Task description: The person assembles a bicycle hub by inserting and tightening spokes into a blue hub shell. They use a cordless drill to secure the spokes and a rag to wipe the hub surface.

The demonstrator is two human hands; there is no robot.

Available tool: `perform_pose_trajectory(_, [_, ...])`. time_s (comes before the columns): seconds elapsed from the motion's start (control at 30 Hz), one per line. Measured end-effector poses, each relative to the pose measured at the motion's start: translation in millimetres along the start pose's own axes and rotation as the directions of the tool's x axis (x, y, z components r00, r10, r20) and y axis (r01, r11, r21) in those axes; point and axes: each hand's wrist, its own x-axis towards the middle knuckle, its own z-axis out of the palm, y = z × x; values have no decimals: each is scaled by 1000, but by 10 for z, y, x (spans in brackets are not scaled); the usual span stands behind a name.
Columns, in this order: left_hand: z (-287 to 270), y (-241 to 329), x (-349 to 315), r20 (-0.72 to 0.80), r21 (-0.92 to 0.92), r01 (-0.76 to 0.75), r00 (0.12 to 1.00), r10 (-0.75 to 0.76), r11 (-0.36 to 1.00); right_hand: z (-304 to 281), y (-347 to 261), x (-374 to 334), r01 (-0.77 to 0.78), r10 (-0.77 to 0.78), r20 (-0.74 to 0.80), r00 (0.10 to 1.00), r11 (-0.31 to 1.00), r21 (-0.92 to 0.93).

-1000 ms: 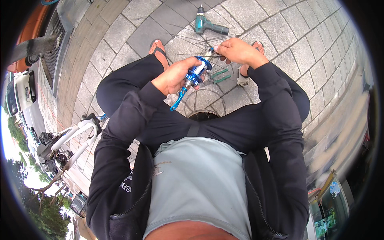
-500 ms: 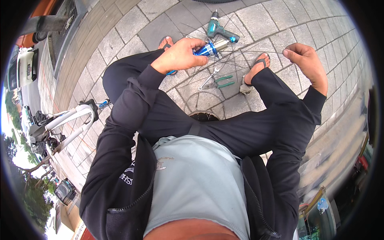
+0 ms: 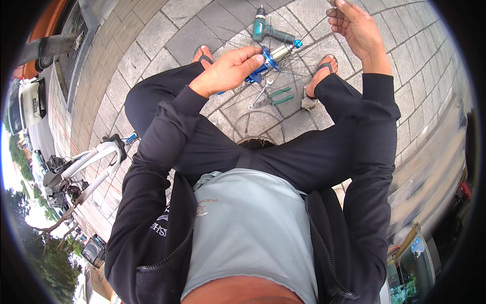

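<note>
A bicycle hub (image 3: 272,58) with blue flanges and a silver body is gripped by my left hand (image 3: 228,70), thumb and fingers closed on its blue end. Thin spokes (image 3: 298,68) fan out from the hub over the paving. My right hand (image 3: 357,30) is raised at the upper right, apart from the hub, with its fingers curled and thumb pressed toward them. What sits between those fingertips is too thin to make out. Below the hub lie a combination wrench (image 3: 260,95) and green-handled pliers (image 3: 278,97).
A teal-and-black cordless drill (image 3: 268,31) lies just beyond the hub. My sandalled feet (image 3: 324,71) flank the tools. A round metal ring (image 3: 259,112) lies on the paving near my lap. To the left stands a white bicycle frame (image 3: 93,162), with parked vehicles (image 3: 31,104) farther off.
My right hand has risen away from me and a little to the left, from beside my right foot. It was pinching a spoke's end. The hub in my left hand has tilted slightly.
</note>
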Motion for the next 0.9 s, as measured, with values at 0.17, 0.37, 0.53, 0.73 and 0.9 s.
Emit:
perform_pose_trajectory(0.17, [115,-71,57,-83,-147,-50,996,38,988,559,-449,-136,132,-141,-154,978,989,-66])
perform_pose_trajectory(0.37, [88,58,121,-84,-217,26,995,-45,976,639,-538,-70,224,-270,-214,939,951,-215])
perform_pose_trajectory(0.53, [97,54,193,-163,-590,-34,984,-78,807,844,-688,-249,204,-226,6,974,867,-454])
perform_pose_trajectory(0.73, [-36,73,239,-253,-545,-117,967,-30,830,1190,-592,-396,301,-276,121,954,857,-418])
perform_pose_trajectory(0.9, [-53,58,323,-420,-649,-278,907,-29,709,1157,-390,-425,299,-166,275,947,766,-569])
